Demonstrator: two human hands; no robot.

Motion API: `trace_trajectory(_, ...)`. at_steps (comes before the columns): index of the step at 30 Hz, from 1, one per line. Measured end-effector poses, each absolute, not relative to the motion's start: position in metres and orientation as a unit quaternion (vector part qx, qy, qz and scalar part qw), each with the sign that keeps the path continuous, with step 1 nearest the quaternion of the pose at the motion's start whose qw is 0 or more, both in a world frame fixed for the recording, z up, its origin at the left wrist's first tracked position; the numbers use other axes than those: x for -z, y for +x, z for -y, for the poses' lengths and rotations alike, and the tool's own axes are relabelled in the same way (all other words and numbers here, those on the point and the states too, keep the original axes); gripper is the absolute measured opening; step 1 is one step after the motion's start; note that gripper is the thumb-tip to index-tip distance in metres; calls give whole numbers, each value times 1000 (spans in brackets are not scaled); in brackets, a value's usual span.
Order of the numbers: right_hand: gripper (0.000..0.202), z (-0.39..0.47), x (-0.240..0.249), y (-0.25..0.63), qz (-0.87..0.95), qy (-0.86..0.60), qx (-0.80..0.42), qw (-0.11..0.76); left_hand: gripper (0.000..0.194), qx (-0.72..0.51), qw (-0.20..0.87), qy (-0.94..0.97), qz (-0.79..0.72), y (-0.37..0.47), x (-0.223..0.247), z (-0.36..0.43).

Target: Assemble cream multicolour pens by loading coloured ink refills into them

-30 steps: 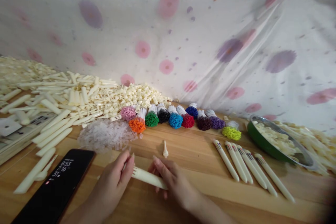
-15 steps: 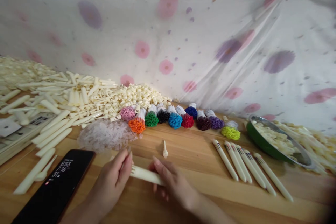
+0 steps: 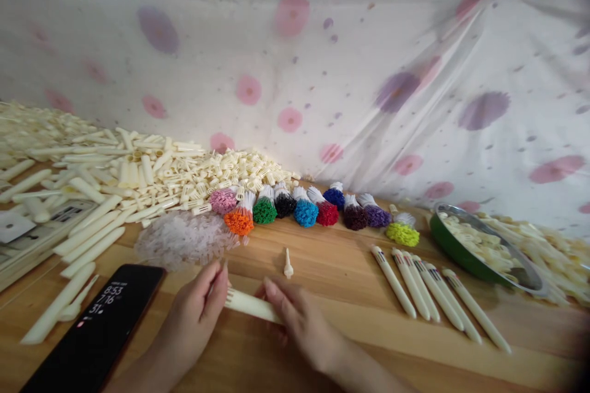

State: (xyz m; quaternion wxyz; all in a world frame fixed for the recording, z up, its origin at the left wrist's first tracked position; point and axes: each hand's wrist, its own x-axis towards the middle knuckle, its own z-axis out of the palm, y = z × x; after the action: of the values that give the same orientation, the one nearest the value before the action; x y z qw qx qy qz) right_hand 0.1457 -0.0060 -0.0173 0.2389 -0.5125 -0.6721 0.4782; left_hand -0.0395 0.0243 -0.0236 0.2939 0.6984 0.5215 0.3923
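Observation:
Between my two hands lies a cream pen barrel (image 3: 253, 306), slotted at its left end and held nearly level above the table. My right hand (image 3: 302, 322) is closed around the barrel's right part. At the slotted end, the fingers of my left hand (image 3: 200, 301) are pinched together; whether they grip the barrel or a small part is hidden. Just beyond the hands stands a small cream pointed piece (image 3: 288, 264). A heap of clear plastic bits (image 3: 182, 238) lies past my left hand. Bundles of coloured refills, such as the orange bundle (image 3: 238, 221), form a row behind.
A black phone (image 3: 99, 331) lies at the left beside loose cream barrels (image 3: 94, 252). Cream parts (image 3: 230, 169) are piled along the back left. Several multicolour pens (image 3: 424, 288) lie at the right, near a green bowl (image 3: 465, 261) of cream pieces.
The whole view has shifted slightly. Both hands have moved a little to the left with the barrel, and their hold looks much the same.

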Motion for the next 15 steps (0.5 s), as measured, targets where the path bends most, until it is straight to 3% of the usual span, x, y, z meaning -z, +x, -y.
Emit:
trace_trajectory(2,46,9,16,147,774,-502,-283,261,22,-391,297,678,-547,-35,31,-29)
trace_trajectory(4,42,11,15,145,820,-476,-210,239,24,-387,306,668,-557,-33,38,-30)
trace_trajectory(8,51,9,13,139,667,-551,-429,261,23,-391,312,678,-539,-34,36,-22)
trace_trajectory(11,64,5,15,140,578,-534,-581,206,20,-398,285,717,-496,-38,29,-17)
trace_trajectory(13,66,3,18,142,594,-530,-568,210,20,-395,279,716,-503,-39,27,-19)
trace_trajectory(15,59,3,20,144,684,-533,-433,246,21,-388,289,693,-534,-37,28,-24)
